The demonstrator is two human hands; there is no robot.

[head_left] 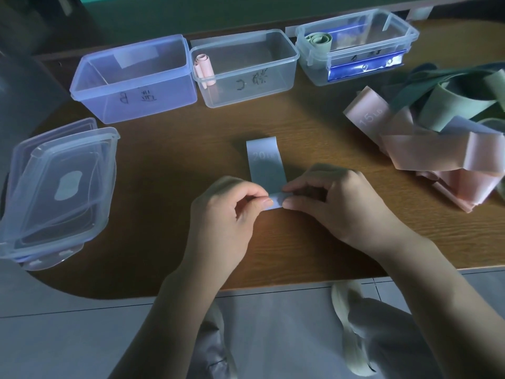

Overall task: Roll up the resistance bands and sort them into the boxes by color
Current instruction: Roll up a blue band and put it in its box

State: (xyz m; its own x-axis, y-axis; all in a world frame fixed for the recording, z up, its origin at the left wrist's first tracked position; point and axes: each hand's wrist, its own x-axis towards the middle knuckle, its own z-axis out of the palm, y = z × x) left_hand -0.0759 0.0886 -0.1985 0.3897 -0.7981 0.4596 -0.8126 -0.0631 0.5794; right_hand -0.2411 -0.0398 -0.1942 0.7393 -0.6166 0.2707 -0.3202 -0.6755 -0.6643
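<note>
Pinching the near end of the pale blue band (pixel 266 165) with both hands, left hand (pixel 226 212) and right hand (pixel 336 203), we keep fingers curled; it lies flat on the worktop (pixel 169 165), marked "20".

Both hands meet at mid-frame, forearms angling inward.
The left hand (pixel 232 203) and right hand (pixel 330 198) face each other, fingers curled, thumb and fingertips pinching together between them.

Home-like room: wooden table (pixel 169 149); tiled floor (pixel 54 337)
</note>
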